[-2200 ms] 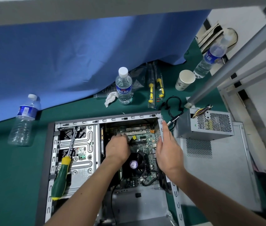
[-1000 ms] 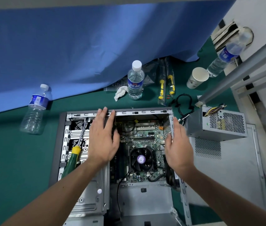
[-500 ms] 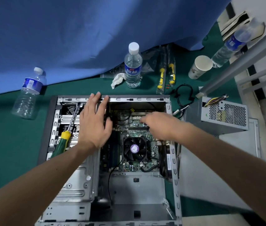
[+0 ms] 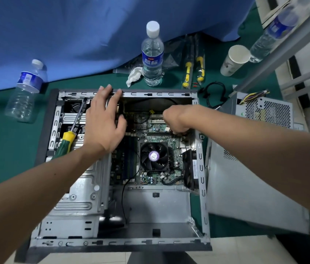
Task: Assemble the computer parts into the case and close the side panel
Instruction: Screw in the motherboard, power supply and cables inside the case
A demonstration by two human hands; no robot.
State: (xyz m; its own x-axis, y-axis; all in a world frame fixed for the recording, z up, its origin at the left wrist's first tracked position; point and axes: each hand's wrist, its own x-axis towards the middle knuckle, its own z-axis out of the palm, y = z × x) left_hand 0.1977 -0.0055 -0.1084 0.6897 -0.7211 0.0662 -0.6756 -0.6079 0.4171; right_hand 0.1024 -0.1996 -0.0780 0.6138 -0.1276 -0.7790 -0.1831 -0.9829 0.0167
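Fingers of the left hand (image 4: 102,126) lie spread and straight, tips on the far rim of the open case (image 4: 150,242) at about eleven o'clock, holding nothing. At one o'clock the right hand (image 4: 175,121) curls down onto the motherboard (image 4: 156,130) near the right wall; what it pinches, if anything, I cannot tell. Screwdriver (image 4: 68,138) rests at nine o'clock on the drive cage, the power supply (image 4: 268,111) and side panel (image 4: 245,197) lie outside at three, and the bay at six is open room.
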